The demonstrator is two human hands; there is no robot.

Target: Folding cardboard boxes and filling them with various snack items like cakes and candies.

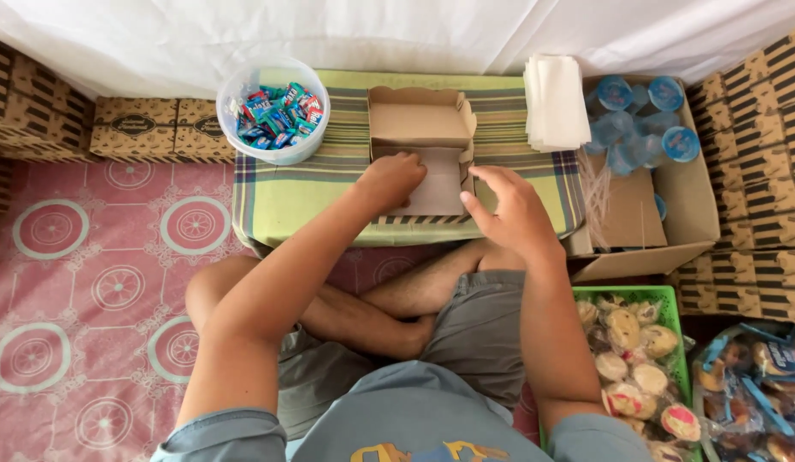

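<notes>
Both hands on an open cardboard box at the middle of the table.

The box (421, 145) sits on the striped table (278, 192), its lid raised toward the far edge. The left hand (391, 178), fingers curled, presses on the box's near left wall; the right hand (509, 210), fingers loosely spread, touches its near right side. A tub of sweets (273, 109) stands at the far left corner, napkins (554, 103) at the far right.

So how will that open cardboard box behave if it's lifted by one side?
The cardboard box looks thin-walled and empty, so probably light. Its flaps stand loose and unfolded, so it would likely flex or sag. The left hand presses inside it.
</notes>
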